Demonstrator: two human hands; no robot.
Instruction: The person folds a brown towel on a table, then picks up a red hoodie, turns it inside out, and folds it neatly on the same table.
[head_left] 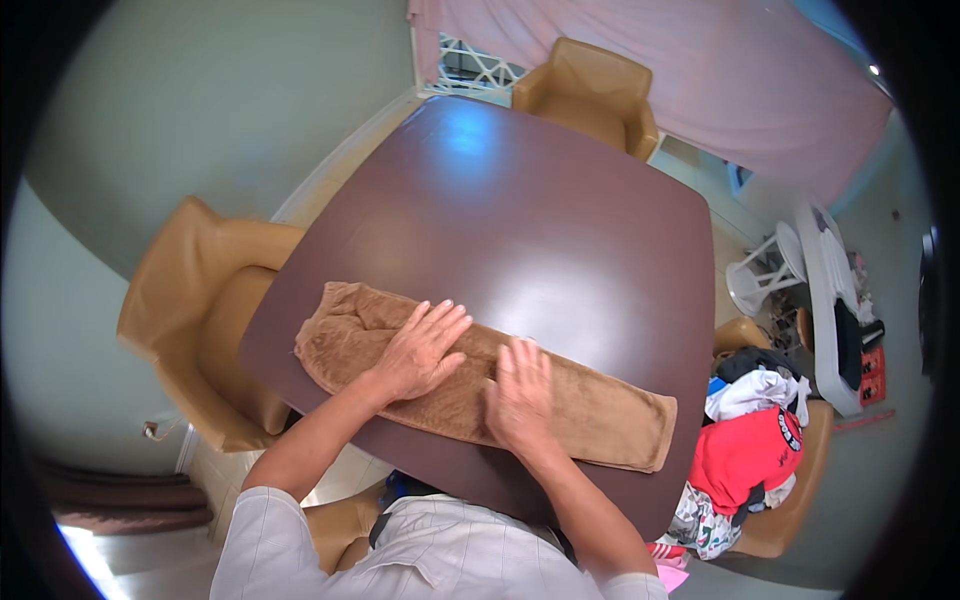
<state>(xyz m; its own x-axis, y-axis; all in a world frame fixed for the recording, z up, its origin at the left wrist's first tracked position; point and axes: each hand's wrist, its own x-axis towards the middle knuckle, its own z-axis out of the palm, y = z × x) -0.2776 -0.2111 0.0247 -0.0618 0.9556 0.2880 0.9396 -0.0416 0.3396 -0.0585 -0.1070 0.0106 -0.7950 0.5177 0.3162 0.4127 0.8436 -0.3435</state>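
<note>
A long piece of brown plush clothing (610, 420), by its shape folded trousers, lies slantwise across the near part of the dark table. Its left end is wider and gathered, while the right end finishes in a straight hem. My left hand (420, 350) rests flat on the middle-left part, fingers stretched out and pointing up to the right. Just right of it, my right hand (522, 388) is on the fabric near the middle, its fingers extended and slightly blurred. Neither hand grips the cloth.
The dark brown table (450, 220) has rounded corners and glossy reflections. Tan armchairs stand at its left (200, 310) and far side (590, 90). At the right, a chair holds a heap of clothes (750, 450), with a red garment on top. A white stool (770, 265) stands beyond.
</note>
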